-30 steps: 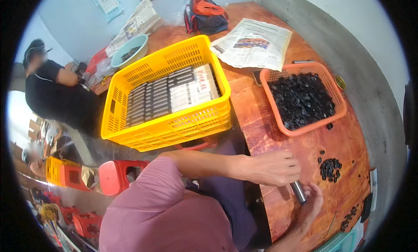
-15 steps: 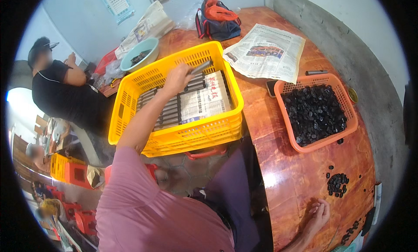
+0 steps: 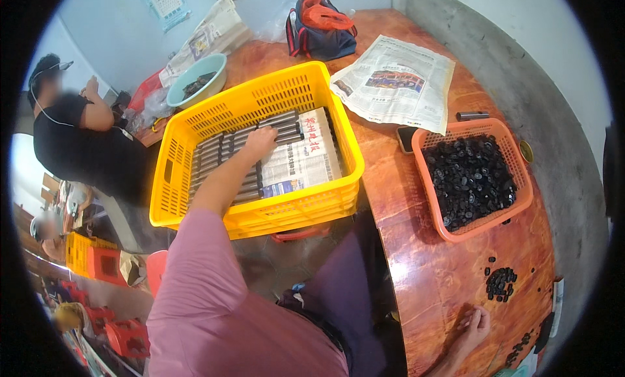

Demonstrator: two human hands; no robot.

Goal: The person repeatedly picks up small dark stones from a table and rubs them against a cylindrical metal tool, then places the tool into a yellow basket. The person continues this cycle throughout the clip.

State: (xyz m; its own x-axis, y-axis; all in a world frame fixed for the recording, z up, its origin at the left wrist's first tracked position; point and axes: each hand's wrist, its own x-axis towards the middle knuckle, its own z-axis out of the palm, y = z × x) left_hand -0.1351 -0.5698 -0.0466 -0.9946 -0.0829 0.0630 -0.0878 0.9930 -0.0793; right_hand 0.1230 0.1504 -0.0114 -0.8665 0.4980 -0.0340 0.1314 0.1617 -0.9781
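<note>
In the yellow plastic crate (image 3: 257,219), rows of dark grey metal tubes (image 3: 208,162) lie side by side on newspaper. Inside it, my left hand (image 3: 262,142) is closed around the left end of one tube, level with the others; its fingertips are partly hidden. A newspaper sheet (image 3: 312,159) shows bare at the crate's right side. My right hand (image 3: 475,328) rests on the table with loosely curled fingers and nothing visible in it. Just beyond it sits a small pile of black oval pieces (image 3: 500,284).
An orange basket (image 3: 449,232) of black pieces stands on the wooden table (image 3: 416,247), with a loose tube (image 3: 472,116) behind it. Spread newspaper (image 3: 397,84), a dark bag (image 3: 325,41) and a pale green basin (image 3: 218,81) are farther back. A person (image 3: 78,139) is at the left.
My left hand has lowered the raised tube into the row of tubes and moved slightly down. My right hand stays by the small pile. The view has shifted a little.
</note>
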